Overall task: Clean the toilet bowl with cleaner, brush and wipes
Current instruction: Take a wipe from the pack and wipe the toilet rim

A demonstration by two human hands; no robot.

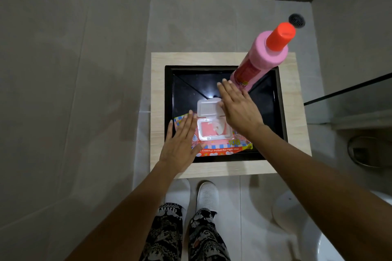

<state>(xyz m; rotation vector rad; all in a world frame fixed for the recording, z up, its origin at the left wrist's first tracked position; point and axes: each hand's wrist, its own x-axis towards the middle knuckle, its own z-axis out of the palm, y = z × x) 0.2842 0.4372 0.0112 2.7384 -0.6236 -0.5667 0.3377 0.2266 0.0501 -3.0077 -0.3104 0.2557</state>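
Head view is looking almost straight down, and I am seeing several things only in part. My right hand is lying flat with fingers straight over the right side of the wipes pack, covering that end of it and the edge of the flip lid; whether the palm is actually pressing on the pack I cannot tell. My left hand is resting open, fingers straight and together, on the pack's left end, gripping nothing. The pack's print is blurring, apart from a large number near the right corner.

The pack is lying flat in the black tray, near its front edge, with its long axis running left to right across the view. Its lid is standing open, hinged back toward the far side, and a pale wipe (crumpled, hard to resolve) is showing in the opening.

The cleaner bottle is standing in the tray's far right corner, its red cap pointing up toward the camera and leaning to the right in this wide lens. Its foot is sitting just beyond my right fingertips, and I cannot tell if they are touching.

The tray is sitting on a pale wooden stand. The toilet is getting cut off at the lower right edge.
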